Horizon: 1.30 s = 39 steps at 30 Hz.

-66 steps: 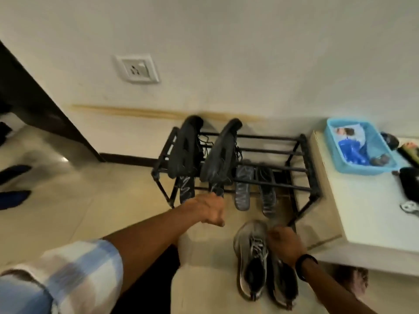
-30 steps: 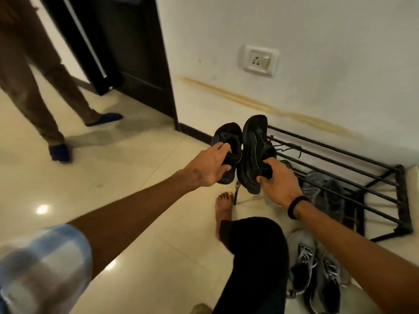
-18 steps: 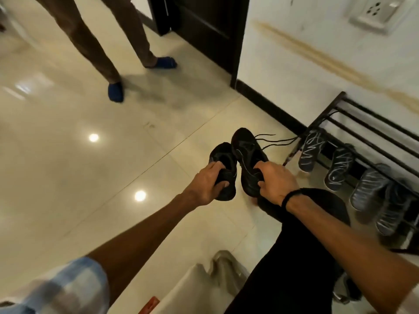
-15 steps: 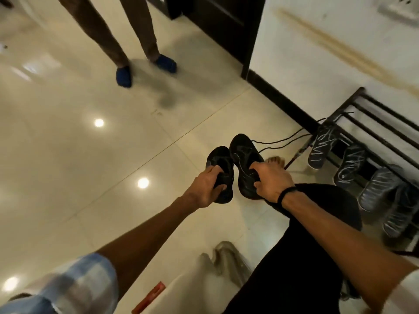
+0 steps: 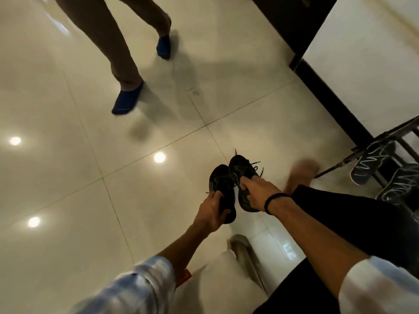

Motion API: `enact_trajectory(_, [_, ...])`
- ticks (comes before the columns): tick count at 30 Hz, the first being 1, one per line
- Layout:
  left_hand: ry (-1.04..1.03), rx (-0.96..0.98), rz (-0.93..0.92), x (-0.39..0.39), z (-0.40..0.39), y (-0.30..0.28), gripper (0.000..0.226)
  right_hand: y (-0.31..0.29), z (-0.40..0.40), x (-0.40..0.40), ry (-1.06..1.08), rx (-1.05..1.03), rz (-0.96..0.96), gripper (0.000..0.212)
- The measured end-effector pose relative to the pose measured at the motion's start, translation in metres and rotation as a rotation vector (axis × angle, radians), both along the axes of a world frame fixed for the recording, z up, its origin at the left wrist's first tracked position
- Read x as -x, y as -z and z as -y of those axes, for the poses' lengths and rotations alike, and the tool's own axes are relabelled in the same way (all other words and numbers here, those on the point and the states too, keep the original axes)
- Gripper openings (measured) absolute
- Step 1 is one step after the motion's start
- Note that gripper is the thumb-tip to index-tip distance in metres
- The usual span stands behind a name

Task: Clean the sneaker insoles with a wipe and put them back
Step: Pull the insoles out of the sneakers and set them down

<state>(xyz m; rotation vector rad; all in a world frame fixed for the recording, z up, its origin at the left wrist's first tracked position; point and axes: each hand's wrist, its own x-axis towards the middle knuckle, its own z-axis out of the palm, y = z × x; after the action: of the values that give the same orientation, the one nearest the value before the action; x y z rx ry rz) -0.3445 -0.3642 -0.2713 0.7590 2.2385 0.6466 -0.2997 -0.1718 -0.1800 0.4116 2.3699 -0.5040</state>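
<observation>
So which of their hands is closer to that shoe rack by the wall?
Right. The right hand, gripping a black sneaker, is on the shoe rack side; the left hand, gripping the other sneaker, is farther away.

- We are noting the floor [image 5: 95, 200]: large cream tiles, highly glossy, mirroring round ceiling lights.
- We are finding the left sneaker [image 5: 221, 189] and the right sneaker [image 5: 241, 175] to be matt black, with a cloth-like upper and thin cord laces.
- We are recording the shoe rack [image 5: 371, 143] as thin dark metal bars with a dull finish.
- We are seeing the sneakers on the rack [image 5: 371, 164] as grey with pale line patterns; the material is blurred.
- We are logging the wristband [image 5: 273, 201] as matt black.
- We are observing the sleeve [image 5: 136, 288] as soft checked cloth.
- We are noting the wall [image 5: 371, 64] as matt, smooth, painted off-white.
- We are listing the blue socks [image 5: 127, 100] as matt cloth.
</observation>
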Motion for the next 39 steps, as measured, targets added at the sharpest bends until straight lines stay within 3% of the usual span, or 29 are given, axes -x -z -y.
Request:
enact_trajectory(8, [-0.085, 0.079, 0.069, 0.007, 0.003, 0.021, 0.037, 0.033, 0.009, 0.017, -0.014, 0.078, 0.133, 0.039])
enact_trajectory(18, [-0.210, 0.110, 0.081, 0.023, -0.004, 0.042, 0.025, 0.061, 0.015, 0.031, -0.002, 0.099, 0.168, 0.062])
enact_trajectory(27, [-0.147, 0.240, 0.120, 0.036, 0.007, 0.053, 0.030, 0.073, 0.023, 0.031, 0.000, 0.127, 0.162, 0.072])
enact_trajectory(30, [-0.090, 0.300, 0.093, 0.040, 0.003, 0.047, 0.043, 0.065, 0.023, 0.030, 0.019, 0.149, 0.139, 0.074])
enact_trajectory(35, [-0.045, 0.145, 0.085, 0.045, -0.034, 0.021, 0.034, 0.033, 0.010, 0.021, 0.102, 0.118, 0.086, 0.054])
enact_trajectory(39, [0.016, -0.071, 0.034, 0.044, -0.093, -0.029, 0.024, -0.024, -0.014, 0.016, 0.272, 0.127, -0.095, 0.045])
